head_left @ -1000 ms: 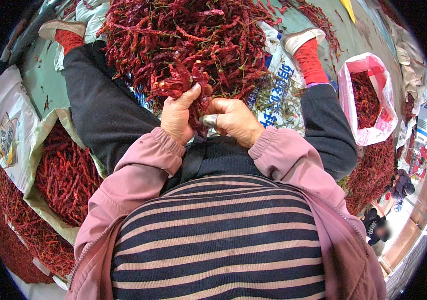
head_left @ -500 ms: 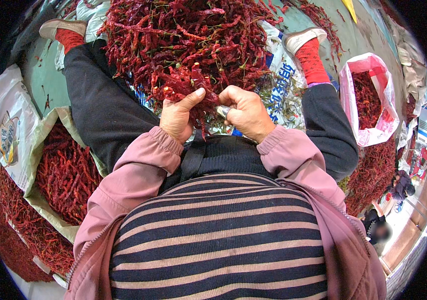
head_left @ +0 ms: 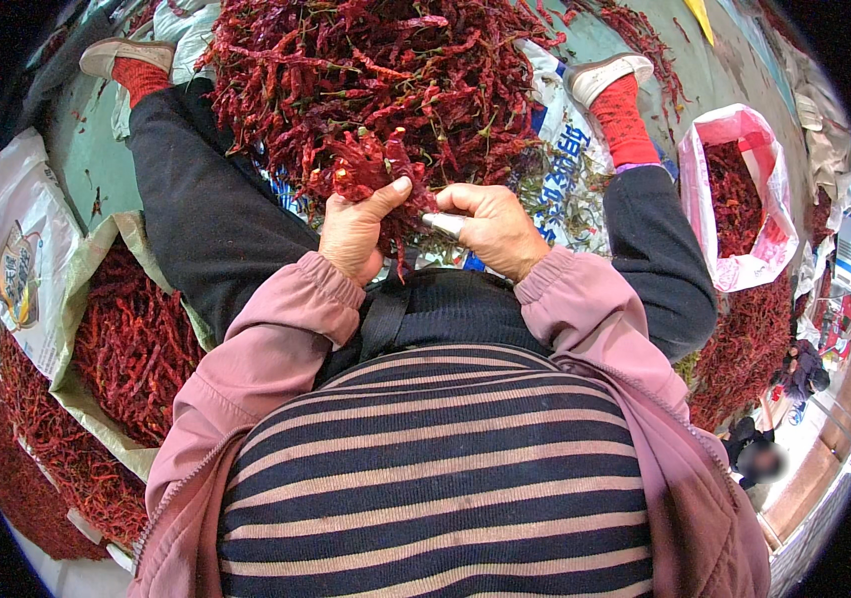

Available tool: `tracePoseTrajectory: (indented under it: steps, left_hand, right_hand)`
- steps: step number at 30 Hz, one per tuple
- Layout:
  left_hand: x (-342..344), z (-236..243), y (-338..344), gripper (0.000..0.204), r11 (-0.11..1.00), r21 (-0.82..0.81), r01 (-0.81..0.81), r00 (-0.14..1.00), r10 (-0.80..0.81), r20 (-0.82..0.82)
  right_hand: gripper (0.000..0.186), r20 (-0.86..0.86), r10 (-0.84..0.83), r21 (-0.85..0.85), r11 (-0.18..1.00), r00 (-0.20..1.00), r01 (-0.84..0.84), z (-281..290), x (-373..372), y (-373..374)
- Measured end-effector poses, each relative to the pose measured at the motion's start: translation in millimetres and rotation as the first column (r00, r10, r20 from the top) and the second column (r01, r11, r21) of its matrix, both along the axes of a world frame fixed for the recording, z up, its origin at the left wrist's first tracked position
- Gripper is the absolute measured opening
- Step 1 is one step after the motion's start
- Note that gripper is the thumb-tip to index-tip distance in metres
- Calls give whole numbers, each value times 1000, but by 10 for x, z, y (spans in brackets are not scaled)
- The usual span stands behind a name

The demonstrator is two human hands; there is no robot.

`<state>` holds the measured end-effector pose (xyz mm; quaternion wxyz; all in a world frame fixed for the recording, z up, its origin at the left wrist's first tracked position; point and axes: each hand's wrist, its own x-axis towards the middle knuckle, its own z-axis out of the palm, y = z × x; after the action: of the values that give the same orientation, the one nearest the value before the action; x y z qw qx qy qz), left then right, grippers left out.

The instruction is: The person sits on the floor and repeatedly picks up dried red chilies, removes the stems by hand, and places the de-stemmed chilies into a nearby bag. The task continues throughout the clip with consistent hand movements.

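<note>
In front of my lap, my left hand (head_left: pixel 354 231) is closed round a bunch of dried red chili peppers (head_left: pixel 371 169), its thumb pressed across them. Some pepper ends stick up above the fist, and others hang below it. Close against the right side of the bunch is my right hand (head_left: pixel 501 227). A silvery metal thumb sheath (head_left: pixel 443 224) covers its thumb and points at the peppers. The index finger bends above the thumb with a small gap between; the other fingers are curled and partly hidden. Just beyond lies a large heap of dried chilies (head_left: pixel 376 70).
My outstretched legs flank the heap. A pale green sack of chilies (head_left: pixel 132 339) stands at left beside a white printed bag (head_left: pixel 27 249). At right is a pink-and-white bag (head_left: pixel 782 244) of chilies. Stem scraps lie on a printed plastic sheet (head_left: pixel 570 164). Other people appear at far right.
My right thumb with the metal sheath has straightened toward the bunch, and the index finger has parted from it. My left hand keeps its hold, nearly unmoved.
</note>
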<state>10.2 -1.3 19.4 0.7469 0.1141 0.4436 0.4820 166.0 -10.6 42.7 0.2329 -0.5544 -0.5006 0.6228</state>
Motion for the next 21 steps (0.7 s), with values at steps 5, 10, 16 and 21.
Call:
tracePoseTrajectory:
  steps: [5, 10, 16, 21]
  left_hand:
    - [25, -12, -55, 19, 945, 279, 172, 938, -70, -340]
    - [48, 341, -140, 15, 794, 431, 429, 848, -190, -495]
    - [-587, 489, 69, 29, 883, 392, 257, 848, -12, -529]
    - [-1781, 761, -107, 37, 907, 359, 222, 544, 190, -818]
  right_hand:
    - [15, 268, 70, 288, 946, 961, -149, -95, 5, -7]
    - [18, 706, 109, 256, 882, 700, -396, -485, 180, 3]
    - [26, 688, -36, 327, 907, 725, -265, -631, 360, -59]
    - [24, 487, -215, 376, 927, 846, 19, -780, 213, 433]
